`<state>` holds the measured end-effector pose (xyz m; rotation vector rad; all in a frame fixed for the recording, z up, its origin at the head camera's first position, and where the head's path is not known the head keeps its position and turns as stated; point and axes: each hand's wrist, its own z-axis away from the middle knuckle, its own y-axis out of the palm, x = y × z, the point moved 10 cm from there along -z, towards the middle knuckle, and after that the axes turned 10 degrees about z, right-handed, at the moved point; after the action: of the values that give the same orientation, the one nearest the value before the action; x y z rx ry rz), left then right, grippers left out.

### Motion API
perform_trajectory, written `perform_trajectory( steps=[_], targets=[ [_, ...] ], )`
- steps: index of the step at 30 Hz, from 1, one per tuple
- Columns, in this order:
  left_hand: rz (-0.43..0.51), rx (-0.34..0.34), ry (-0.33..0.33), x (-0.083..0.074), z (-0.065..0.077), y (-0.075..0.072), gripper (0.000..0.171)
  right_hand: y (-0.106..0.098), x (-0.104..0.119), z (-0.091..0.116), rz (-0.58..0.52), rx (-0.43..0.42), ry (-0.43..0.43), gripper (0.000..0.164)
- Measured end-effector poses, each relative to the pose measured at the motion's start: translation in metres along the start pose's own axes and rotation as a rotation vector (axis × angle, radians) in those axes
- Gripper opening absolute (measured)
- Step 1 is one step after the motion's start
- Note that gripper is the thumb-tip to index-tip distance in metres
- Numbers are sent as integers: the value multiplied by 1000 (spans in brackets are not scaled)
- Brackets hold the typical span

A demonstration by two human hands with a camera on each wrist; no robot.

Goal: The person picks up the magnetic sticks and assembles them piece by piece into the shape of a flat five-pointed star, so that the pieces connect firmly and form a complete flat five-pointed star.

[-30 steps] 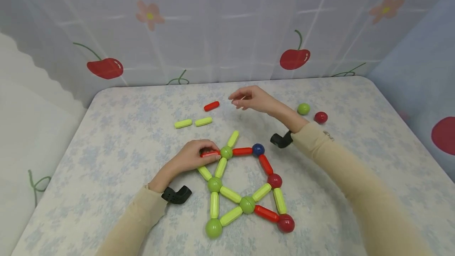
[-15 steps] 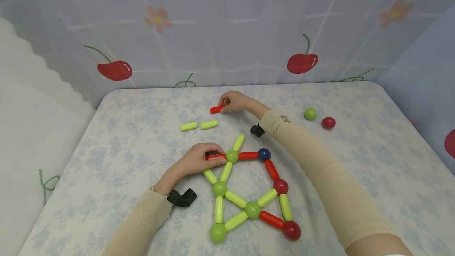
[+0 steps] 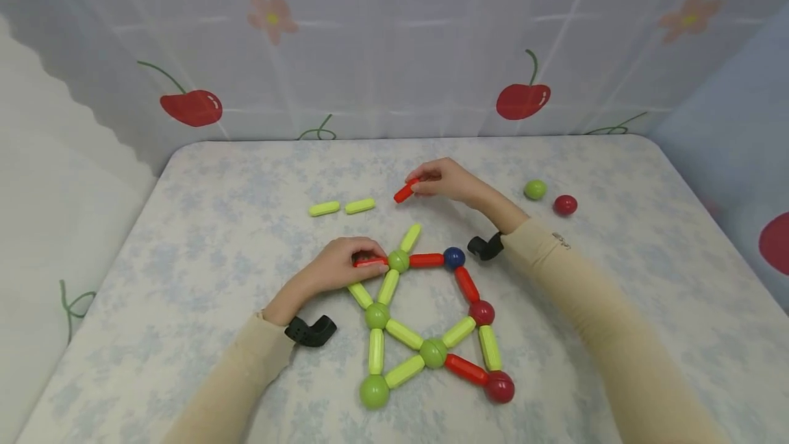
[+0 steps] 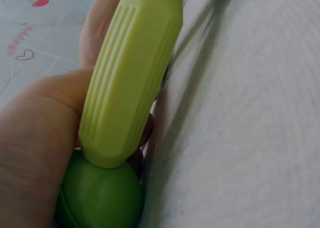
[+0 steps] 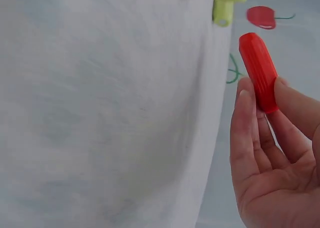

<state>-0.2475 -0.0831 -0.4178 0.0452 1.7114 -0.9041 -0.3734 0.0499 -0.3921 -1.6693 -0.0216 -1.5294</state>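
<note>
My right hand [image 3: 453, 180] pinches a red rod [image 5: 257, 71] between thumb and fingers, above the far part of the table. My left hand [image 3: 335, 267] grips another red rod [image 3: 371, 262] that meets a green ball [image 3: 398, 262] of the connected frame; fingers cover part of this rod. The frame is made of yellow-green and red rods joined to green, dark red and blue balls, such as the blue ball [image 3: 454, 257] at its far right corner. In the left wrist view a yellow-green rod [image 4: 131, 78] and a green ball [image 4: 102, 193] lie in front of the hand.
Two loose yellow-green rods [image 3: 360, 206] lie beyond the frame. A loose green ball [image 3: 535, 190] and a loose red ball [image 3: 565, 205] rest at the far right. A printed curtain [image 3: 388, 53] hangs behind the table's far edge.
My right hand has reached left to the loose red rod, pinched it, and moved back to the right with it. My left hand keeps its grip on the frame's red rod.
</note>
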Motion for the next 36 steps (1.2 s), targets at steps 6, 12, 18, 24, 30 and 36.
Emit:
perform_trajectory(
  steps=[6,12,18,24,30,36],
  targets=[
    [3,-3,-5,-1,0,-1,15,-2,-16,38,-244,-41,41,40],
    [-1,-8,-19,0,1,-2,15,4,-26,56,-535,-52,86,46],
    [-2,-9,-19,0,1,-2,15,10,-32,64,-513,-35,92,39],
    [3,-9,-22,0,0,-1,15,14,-31,68,-280,-11,53,34],
    [9,-8,-22,-2,1,-1,15,22,-30,69,-170,26,68,30],
    [2,-9,-16,-3,1,-2,14,25,-30,70,-104,30,86,27]
  ],
)
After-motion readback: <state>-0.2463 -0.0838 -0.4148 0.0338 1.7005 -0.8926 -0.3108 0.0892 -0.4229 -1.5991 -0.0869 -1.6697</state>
